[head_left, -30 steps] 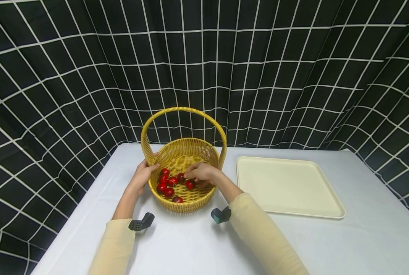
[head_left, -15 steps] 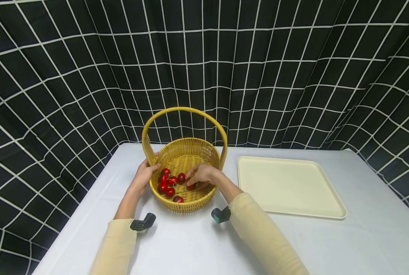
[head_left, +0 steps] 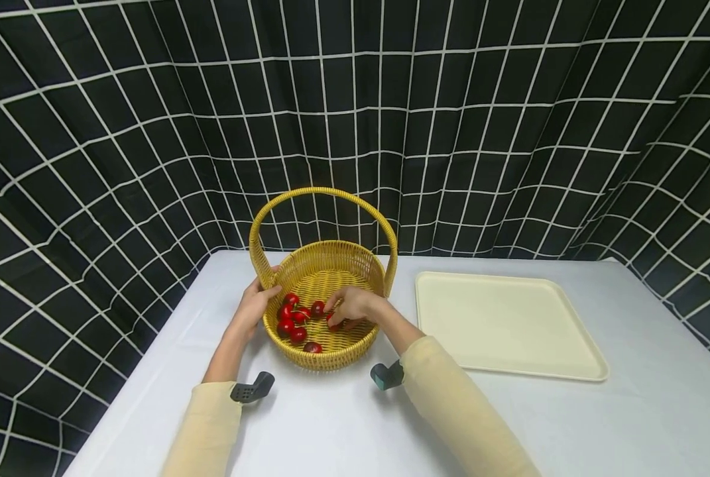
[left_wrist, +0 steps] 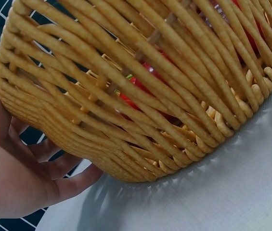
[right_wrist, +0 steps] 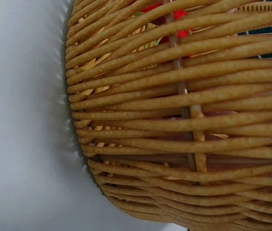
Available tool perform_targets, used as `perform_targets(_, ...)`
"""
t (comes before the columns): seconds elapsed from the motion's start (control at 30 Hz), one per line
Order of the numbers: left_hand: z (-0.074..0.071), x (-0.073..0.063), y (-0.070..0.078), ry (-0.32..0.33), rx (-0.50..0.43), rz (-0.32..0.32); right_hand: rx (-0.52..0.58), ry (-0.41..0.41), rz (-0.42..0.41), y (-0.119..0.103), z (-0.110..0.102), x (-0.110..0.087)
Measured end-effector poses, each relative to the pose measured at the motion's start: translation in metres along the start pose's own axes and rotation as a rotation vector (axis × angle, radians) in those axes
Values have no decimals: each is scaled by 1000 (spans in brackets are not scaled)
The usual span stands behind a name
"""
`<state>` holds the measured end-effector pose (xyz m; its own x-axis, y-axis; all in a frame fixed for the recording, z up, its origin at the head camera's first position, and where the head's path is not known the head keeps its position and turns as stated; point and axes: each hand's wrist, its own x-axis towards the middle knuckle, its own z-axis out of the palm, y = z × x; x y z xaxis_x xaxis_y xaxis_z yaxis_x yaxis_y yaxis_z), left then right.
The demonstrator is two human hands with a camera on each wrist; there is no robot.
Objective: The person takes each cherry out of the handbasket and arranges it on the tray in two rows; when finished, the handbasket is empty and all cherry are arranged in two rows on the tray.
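Observation:
A yellow wicker basket [head_left: 331,361] with a tall hoop handle stands on the white table and holds several red cherries [head_left: 286,327]. My left hand [head_left: 252,306] grips its left rim, thumb over the edge, fingers outside against the weave. In the left wrist view that hand [left_wrist: 25,173] curls beside the wicker wall. Inside the basket at right, my right hand [head_left: 355,306] pinches a cherry [head_left: 333,326], partly covered by its thumb and fingers. The right wrist view is filled by the basket wall [right_wrist: 184,125], which hides most of the hand.
A cream rectangular tray [head_left: 506,324] lies on the table right of the basket. The white tablecloth [head_left: 319,430] spreads in front. Black curtains with a white grid [head_left: 355,119] surround the back and sides. A dark wrist device [head_left: 253,388] sits on each sleeve.
My right hand's fingers have come down and closed around the cherry at the basket's right. The left hand keeps its hold on the rim. The whole view has shifted slightly.

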<state>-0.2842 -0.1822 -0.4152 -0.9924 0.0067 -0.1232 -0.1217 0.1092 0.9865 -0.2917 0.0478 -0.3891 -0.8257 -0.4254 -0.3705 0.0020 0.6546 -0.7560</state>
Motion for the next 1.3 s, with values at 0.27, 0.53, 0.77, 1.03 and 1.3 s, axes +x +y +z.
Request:
perform_targets(0.27, 0, -3, -1, 21, -10, -4, -51, -19, -50, -2, -1, -3)
perform_targets(0.53, -2, -3, 1, 23, -16, 6, -93, -8, -85, -10, -7, -11)
perform_targets(0.77, -2, -4, 3, 9, -12, 20, 40, 6, -141, -9, -17, -18)
perform_targets(1.03, -2, -3, -1, 4, -7, 13, 235, 30, -212, 4, -25, -25)
perform_targets(1.3, 1, 0, -1, 0, -2, 28, 263, 57, -278, 10, -32, -40)
